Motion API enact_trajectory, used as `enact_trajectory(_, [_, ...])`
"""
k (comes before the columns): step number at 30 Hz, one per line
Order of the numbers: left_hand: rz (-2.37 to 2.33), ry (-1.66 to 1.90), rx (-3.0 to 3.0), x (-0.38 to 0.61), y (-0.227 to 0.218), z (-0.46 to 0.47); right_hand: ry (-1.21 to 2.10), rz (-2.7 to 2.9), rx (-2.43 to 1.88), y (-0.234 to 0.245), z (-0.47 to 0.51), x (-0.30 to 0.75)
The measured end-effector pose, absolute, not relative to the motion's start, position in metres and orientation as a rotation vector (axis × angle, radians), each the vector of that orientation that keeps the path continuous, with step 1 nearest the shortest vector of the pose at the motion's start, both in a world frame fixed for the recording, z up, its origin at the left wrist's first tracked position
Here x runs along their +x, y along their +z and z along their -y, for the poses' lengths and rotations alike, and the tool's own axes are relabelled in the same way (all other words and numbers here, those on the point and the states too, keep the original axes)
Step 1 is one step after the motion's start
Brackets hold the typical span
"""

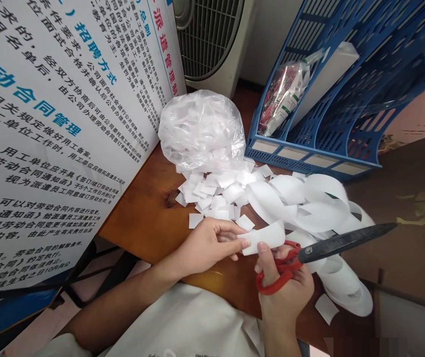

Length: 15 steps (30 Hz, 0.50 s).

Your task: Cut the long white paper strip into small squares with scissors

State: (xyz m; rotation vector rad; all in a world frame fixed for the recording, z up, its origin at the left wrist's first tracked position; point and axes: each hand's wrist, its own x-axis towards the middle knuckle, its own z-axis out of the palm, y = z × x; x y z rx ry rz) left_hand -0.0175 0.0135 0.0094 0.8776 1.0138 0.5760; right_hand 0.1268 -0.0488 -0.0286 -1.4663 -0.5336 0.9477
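My left hand (212,243) pinches the end of a white strip (266,237) between thumb and fingers. In my right hand (286,287) is a pair of scissors (346,243) with red handles and dark blades. The blades look closed and point to the right, away from the strip. My right thumb is at the strip's lower edge; whether it presses on it I cannot tell. Long curled white strips (309,198) lie in a loose heap just beyond my right hand. Small white cut pieces (208,191) are piled beyond my left hand.
A clear plastic bag (203,129) of white pieces stands at the back of the wooden table (141,213). Behind on the right is a blue file rack (312,161) holding a plastic packet (284,94). A large printed board (48,124) borders the left side. A fan unit (212,39) stands behind.
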Motion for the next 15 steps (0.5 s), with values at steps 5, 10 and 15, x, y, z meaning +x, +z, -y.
enact_trajectory(5, [-1.028, 0.516, 0.855, -0.020, 0.003, -0.014, 0.926, 0.508, -1.467, -0.029, 0.048, 0.124])
enact_trajectory(10, [-1.007, 0.513, 0.828, -0.021, -0.002, -0.014, 0.874, 0.463, -1.459, -0.031, 0.043, 0.117])
enact_trajectory(15, [-1.090, 0.539, 0.858, -0.027, -0.002, -0.017, 0.967, 0.552, -1.542, -0.034, 0.061, 0.138])
